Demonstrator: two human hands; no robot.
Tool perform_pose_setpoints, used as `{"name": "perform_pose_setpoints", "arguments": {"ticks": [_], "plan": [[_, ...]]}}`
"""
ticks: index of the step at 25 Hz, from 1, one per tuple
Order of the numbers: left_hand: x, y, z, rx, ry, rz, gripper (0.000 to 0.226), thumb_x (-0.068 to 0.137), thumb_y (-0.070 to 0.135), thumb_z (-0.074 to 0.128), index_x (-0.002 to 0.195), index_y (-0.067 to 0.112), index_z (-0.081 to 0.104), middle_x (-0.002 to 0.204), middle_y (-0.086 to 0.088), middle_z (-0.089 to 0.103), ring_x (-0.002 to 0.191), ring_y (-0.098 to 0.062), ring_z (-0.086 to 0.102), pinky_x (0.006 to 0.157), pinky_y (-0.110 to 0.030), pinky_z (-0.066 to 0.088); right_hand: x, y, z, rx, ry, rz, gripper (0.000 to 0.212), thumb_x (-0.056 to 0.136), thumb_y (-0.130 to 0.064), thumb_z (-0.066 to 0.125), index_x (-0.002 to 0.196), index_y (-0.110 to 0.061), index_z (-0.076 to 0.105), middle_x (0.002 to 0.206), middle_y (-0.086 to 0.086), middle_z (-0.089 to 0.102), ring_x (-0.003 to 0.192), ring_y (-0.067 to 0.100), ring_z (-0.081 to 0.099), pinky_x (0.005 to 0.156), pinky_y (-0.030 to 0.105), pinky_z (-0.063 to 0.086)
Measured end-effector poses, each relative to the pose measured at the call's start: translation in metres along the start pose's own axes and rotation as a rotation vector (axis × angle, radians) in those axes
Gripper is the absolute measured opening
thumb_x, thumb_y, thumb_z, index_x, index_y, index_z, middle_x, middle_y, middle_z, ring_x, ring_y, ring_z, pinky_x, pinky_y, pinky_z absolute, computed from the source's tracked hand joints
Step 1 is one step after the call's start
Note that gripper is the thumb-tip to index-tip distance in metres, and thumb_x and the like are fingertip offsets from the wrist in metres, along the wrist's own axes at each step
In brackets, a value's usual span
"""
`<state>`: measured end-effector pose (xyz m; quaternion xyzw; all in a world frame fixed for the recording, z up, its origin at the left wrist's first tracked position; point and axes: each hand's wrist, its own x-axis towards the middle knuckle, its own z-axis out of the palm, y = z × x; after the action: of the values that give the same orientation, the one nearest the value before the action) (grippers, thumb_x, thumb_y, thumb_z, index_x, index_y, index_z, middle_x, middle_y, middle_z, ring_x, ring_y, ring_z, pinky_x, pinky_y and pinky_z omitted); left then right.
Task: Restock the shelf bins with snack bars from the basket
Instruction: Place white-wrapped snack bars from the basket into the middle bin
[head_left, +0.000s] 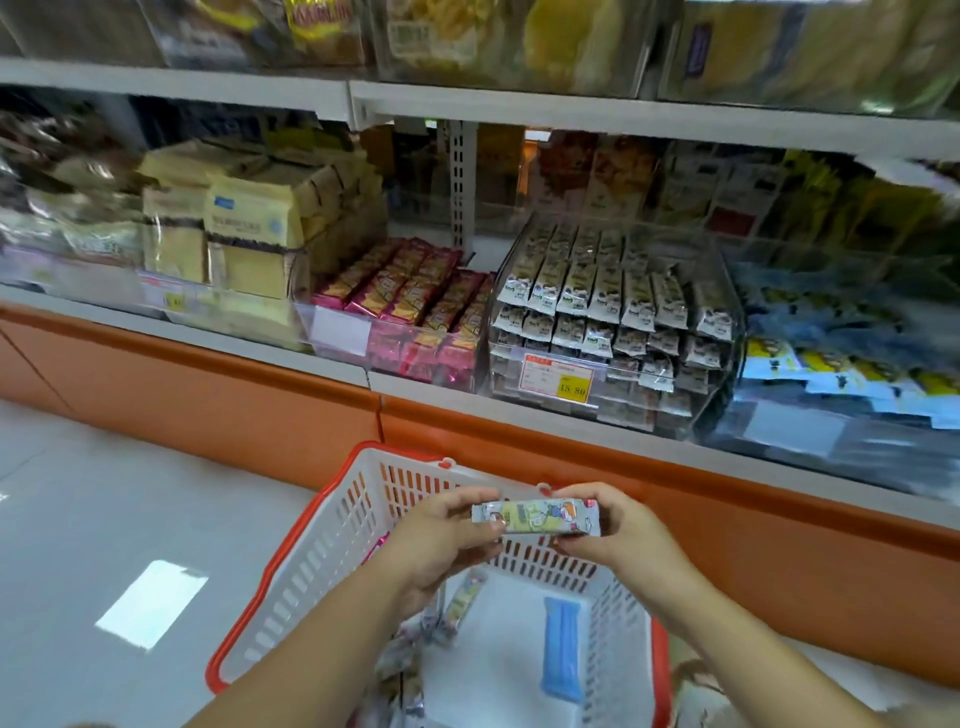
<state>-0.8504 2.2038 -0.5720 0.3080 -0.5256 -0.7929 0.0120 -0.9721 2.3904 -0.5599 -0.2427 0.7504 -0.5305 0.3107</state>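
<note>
Head view. The basket (322, 561), white mesh with a red rim, sits on the floor (104, 519) just in front of the orange base panel (208, 395) of the shelving. To its left the floor lies open. Above the panel the lower shelf edge juts forward, and the clear bins stand side by side along it: a bin of pink bars (415, 301), a tiered bin of white-and-black bars (597, 296) with a price tag (558, 376) on its front, and a bin of blue-and-yellow packets (831, 374) further right. The upper shelf edge (467, 109) overhangs them, with open room between it and the bin tops.

The outer parts of the picture are smeared, so the goods at far left, far right and on the top shelf cannot be read. The basket's near side is cut off by the frame, and the forearms cover part of its contents. A blue packet (562, 649) and some loose pale bars (462, 603) show inside.

The snack bar pack (535, 517) is held level above the basket's far rim, below the bins. Its wrapper is pale with yellow-green and small cartoon prints; whether it is one bar or several stacked is unclear. The left hand (441, 540) pinches its left end between curled fingers and thumb, and the right hand (618, 530) grips the right end likewise.
</note>
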Motion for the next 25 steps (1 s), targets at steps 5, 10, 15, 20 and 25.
{"name": "perform_pose_setpoints", "arguments": {"ticks": [5,10,15,20,25], "plan": [[-0.012,0.031,0.008,0.112,-0.056,0.099,0.021,0.074,0.003,0.078,0.092,0.014,0.075,0.101,-0.012,0.073,0.093,-0.028,0.071,0.08,-0.034,0.057,-0.004,-0.034,-0.014,0.377,0.056,-0.009,0.05,0.075,0.011,0.07,0.114,-0.019,0.059,0.1,0.003,0.074,0.092,0.028,0.072,0.074,0.035,0.06],[-0.014,0.075,0.039,0.152,-0.125,0.214,0.011,0.076,0.005,0.075,0.083,0.013,0.072,0.097,-0.012,0.074,0.089,-0.027,0.072,0.074,-0.029,0.056,0.006,-0.091,-0.035,0.621,0.104,-0.072,0.047,0.07,0.003,0.072,0.113,-0.004,0.054,0.098,0.015,0.073,0.09,0.028,0.072,0.07,0.029,0.059],[-0.006,0.107,0.073,0.158,-0.041,0.436,0.016,0.075,0.014,0.081,0.087,0.016,0.07,0.09,-0.007,0.073,0.086,-0.023,0.072,0.077,-0.034,0.058,0.022,-0.125,-0.027,0.28,0.226,-0.129,0.037,0.084,-0.008,0.071,0.112,-0.026,0.053,0.095,0.001,0.073,0.087,0.015,0.072,0.078,0.035,0.06],[0.016,0.14,0.068,0.601,0.247,0.839,0.035,0.086,0.037,0.067,0.12,0.041,0.059,0.116,0.032,0.059,0.109,0.012,0.052,0.092,-0.017,0.044,0.073,-0.18,-0.084,0.189,0.47,-0.291,0.031,0.087,-0.004,0.066,0.112,-0.021,0.057,0.091,-0.002,0.073,0.073,0.01,0.072,0.057,0.016,0.053],[0.059,0.158,0.047,0.958,0.455,0.865,0.073,0.093,0.044,0.054,0.152,0.034,0.013,0.153,0.022,0.023,0.141,-0.002,0.023,0.111,-0.023,0.023,0.159,-0.205,-0.176,-0.123,0.613,-0.075,0.047,0.087,-0.002,0.067,0.131,-0.001,0.052,0.129,0.017,0.058,0.104,0.029,0.063,0.082,0.035,0.053]]}}
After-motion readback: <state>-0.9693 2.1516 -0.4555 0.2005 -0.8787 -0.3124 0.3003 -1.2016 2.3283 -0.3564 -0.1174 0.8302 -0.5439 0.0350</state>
